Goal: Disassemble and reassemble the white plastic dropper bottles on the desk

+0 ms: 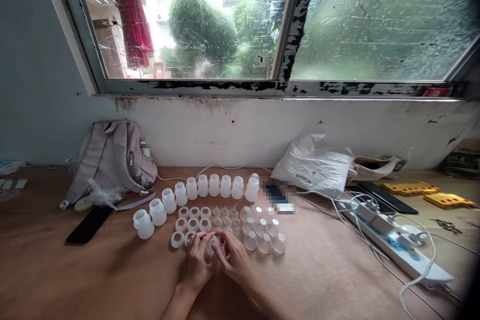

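Note:
My left hand (197, 262) and my right hand (234, 259) meet at the near middle of the wooden table (318, 275), fingers curled together around a small translucent white plastic part (212, 246). Just beyond them lie rows of white rings (194, 212), small clear caps (225, 214) and clear domed cups (264, 244). An arc of several white plastic bottles (202, 186) curves behind those rows, from the near left to the back right.
A beige backpack (112, 157) leans on the wall at the left, with a black phone (89, 225) in front. A white plastic bag (315, 165), a power strip (397, 245) with cables, another phone (279, 197) and yellow trays (448, 201) lie right.

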A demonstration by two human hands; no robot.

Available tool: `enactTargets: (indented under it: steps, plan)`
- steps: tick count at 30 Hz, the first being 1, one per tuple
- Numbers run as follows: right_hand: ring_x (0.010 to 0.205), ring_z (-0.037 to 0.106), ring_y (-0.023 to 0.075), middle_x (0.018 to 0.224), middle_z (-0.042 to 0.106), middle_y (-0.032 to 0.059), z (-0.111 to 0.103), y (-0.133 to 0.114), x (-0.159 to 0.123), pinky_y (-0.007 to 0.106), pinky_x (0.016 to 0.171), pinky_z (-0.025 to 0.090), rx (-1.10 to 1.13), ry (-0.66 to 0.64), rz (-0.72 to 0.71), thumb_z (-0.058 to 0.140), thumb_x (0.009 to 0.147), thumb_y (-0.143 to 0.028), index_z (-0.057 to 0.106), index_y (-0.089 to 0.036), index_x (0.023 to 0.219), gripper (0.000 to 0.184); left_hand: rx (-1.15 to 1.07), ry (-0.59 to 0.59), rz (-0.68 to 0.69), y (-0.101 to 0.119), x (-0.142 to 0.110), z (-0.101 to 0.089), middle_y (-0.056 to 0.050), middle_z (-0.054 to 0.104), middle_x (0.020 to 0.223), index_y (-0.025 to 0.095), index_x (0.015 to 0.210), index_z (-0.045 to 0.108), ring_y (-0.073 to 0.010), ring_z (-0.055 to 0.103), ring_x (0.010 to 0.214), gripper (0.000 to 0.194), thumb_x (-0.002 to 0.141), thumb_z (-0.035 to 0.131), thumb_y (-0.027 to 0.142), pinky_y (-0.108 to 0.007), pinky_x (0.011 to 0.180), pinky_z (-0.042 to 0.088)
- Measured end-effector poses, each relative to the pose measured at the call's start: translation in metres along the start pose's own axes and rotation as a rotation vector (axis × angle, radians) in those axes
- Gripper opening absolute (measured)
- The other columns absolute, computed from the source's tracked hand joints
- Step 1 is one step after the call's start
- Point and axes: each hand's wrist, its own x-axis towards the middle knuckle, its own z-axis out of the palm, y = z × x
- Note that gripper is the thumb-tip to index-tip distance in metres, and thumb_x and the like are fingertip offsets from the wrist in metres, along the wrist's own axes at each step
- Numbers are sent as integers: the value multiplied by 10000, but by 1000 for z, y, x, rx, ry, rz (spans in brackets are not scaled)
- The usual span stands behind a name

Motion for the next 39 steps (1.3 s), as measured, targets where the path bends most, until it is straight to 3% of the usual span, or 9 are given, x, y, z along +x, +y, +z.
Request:
enactTargets:
  steps: [4, 11, 20, 39]
  plan:
    - [658, 528, 124, 823, 561, 37, 23, 2, -26, 227, 602, 432, 78, 23, 16, 451, 784, -161, 477, -188, 956, 176, 63, 16, 48, 1, -1, -4, -70, 533, 970, 211, 1071, 526, -211, 509, 901, 342, 736, 485, 155, -373, 806, 419]
    - [571, 484, 107, 660, 531, -6, 38, 26, -27, 205, 548, 404, 96, 122, 39, 427, 663, -61, 471, -183, 754, 158, 115, -13, 69, 14, 1, -11, -35, 569, 779, 232, 969, 597, -199, 534, 778, 279, 694, 550, 210, -387, 803, 399]
    - [525, 439, 106, 595, 468, -37, 34, 23, -27, 203, 514, 370, 77, 138, 45, 422, 600, -46, 446, -196, 722, 195, 107, -141, 30, 16, 3, -12, -36, 589, 814, 247, 1001, 590, -213, 556, 810, 323, 680, 555, 249, -435, 854, 364]
    - [573, 459, 108, 670, 501, -20, 18, 17, -27, 203, 529, 377, 114, 104, -28, 423, 629, -47, 483, -199, 790, 230, 56, -152, 55, 11, 2, -12, -37, 608, 876, 256, 1110, 536, -208, 566, 856, 446, 668, 542, 196, -448, 890, 365]
